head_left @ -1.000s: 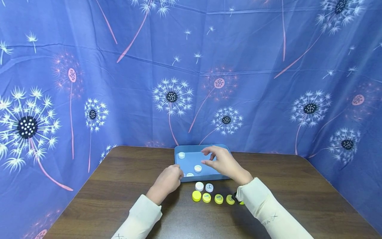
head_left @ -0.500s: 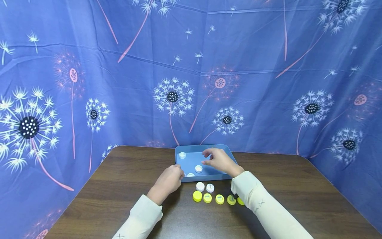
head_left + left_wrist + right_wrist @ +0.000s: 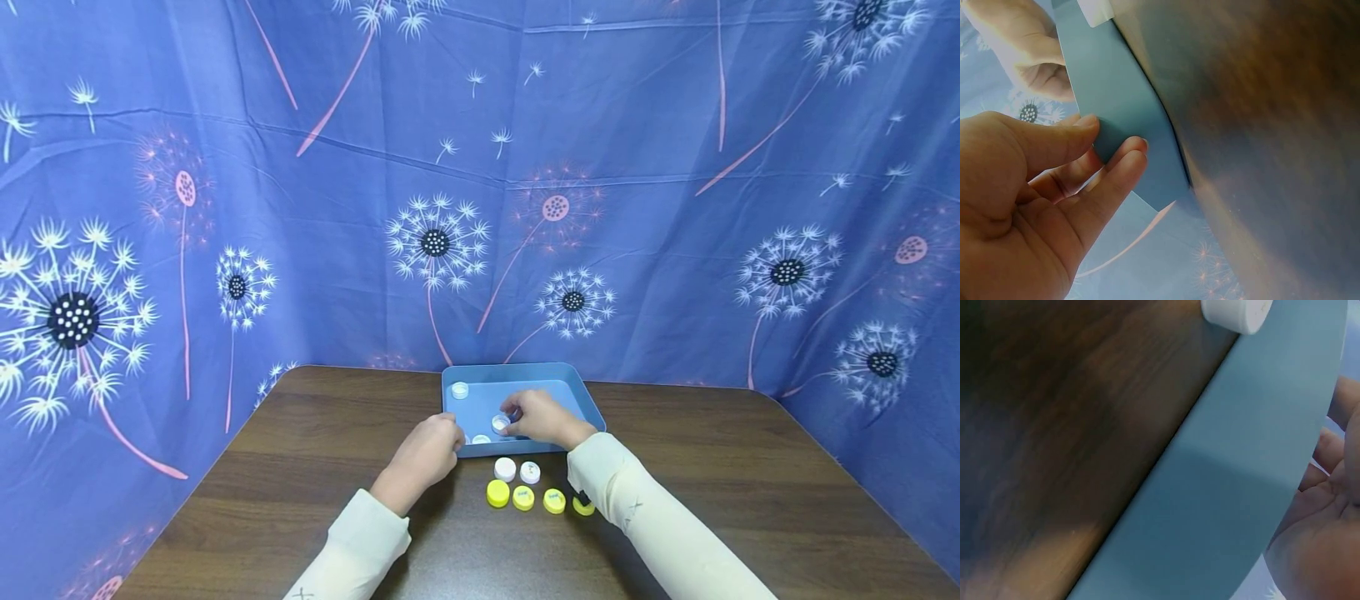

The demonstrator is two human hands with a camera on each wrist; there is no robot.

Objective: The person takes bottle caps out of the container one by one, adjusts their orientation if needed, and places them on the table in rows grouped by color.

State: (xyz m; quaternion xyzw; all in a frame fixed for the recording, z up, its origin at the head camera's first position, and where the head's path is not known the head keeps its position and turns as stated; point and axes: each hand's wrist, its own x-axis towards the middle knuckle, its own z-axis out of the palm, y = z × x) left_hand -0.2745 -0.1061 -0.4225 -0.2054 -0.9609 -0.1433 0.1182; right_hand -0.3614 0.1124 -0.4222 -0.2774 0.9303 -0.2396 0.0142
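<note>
In the head view my left hand holds the near left corner of a shallow blue tray. Its thumb and fingers pinch the tray wall in the left wrist view. My right hand reaches into the tray, its thumb and forefinger at either side of a white bottle cap that lies hollow side up. Behind the tray wall, the right wrist view shows that hand with its fingertips partly hidden. More white caps lie in the tray, one far left and another by the near wall.
Before the tray, two white caps stand side by side, the left one beside a second. Nearer is a row of several yellow caps, its right end covered by my sleeve. A blue dandelion-print cloth hangs behind the wooden table.
My right hand has come down and left, from above the tray to the white cap, and its thumb and forefinger have closed in around it. The left hand stays on the tray corner.
</note>
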